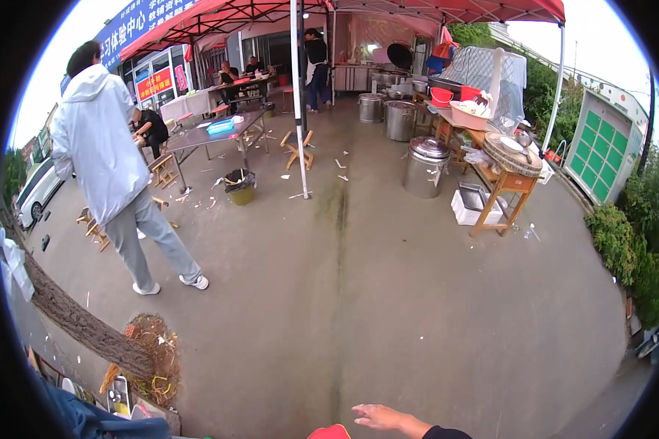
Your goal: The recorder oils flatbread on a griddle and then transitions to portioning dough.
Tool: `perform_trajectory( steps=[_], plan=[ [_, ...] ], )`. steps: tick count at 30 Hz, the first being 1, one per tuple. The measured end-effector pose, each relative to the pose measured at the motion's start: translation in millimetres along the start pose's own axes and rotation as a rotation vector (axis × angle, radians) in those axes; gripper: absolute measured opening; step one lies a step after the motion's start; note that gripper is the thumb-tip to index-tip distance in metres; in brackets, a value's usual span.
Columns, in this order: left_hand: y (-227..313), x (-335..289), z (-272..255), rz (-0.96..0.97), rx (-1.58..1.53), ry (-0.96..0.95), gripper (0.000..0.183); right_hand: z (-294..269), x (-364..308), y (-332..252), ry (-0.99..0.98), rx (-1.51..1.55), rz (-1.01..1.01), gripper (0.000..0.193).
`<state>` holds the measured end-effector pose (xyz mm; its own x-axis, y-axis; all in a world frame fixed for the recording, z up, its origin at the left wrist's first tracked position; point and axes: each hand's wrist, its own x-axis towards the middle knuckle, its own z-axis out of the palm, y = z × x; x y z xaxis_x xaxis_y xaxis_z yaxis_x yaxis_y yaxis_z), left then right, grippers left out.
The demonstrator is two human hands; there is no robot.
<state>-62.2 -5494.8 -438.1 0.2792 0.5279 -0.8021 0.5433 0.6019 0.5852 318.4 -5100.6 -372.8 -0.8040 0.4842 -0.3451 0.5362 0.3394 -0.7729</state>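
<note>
My right hand [377, 416] reaches in at the lower edge from a dark sleeve. Its fingers are stretched out toward the left, and nothing is in them. Just left of it, the top of a red thing [329, 432] with a yellowish edge shows; most of it is cut off, and I cannot tell what it is. My left hand is out of sight.
A person in a pale jacket [104, 139] stands at left. Under a red canopy [490, 10] are a metal table [231, 130], lidded steel pots [426, 167] and a wooden stand [516, 181]. A tree trunk [80, 316] leans at lower left, near blue cloth [99, 421].
</note>
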Motion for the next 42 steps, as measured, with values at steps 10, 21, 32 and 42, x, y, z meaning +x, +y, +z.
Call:
perform_trajectory(
  steps=[10, 21, 32, 42],
  plan=[
    [279, 255, -307, 0.124, 1.072, 0.587, 0.035, -383, 78, 124, 0.421, -0.058, 0.249, 0.043],
    [973, 421, -655, 0.656, -0.191, 0.605, 0.043, -434, -162, 361, 0.383, -0.137, 0.842, 0.026],
    [792, 581, -836, 0.37, -0.681, 0.533, 0.032, -1048, 405, 361, 0.685, -0.254, 0.651, 0.039],
    [1140, 744, -1234, 0.065, 0.089, 0.793, 0.025, -1517, 648, 450, 1.524, 0.057, 0.513, 0.046]
  ],
)
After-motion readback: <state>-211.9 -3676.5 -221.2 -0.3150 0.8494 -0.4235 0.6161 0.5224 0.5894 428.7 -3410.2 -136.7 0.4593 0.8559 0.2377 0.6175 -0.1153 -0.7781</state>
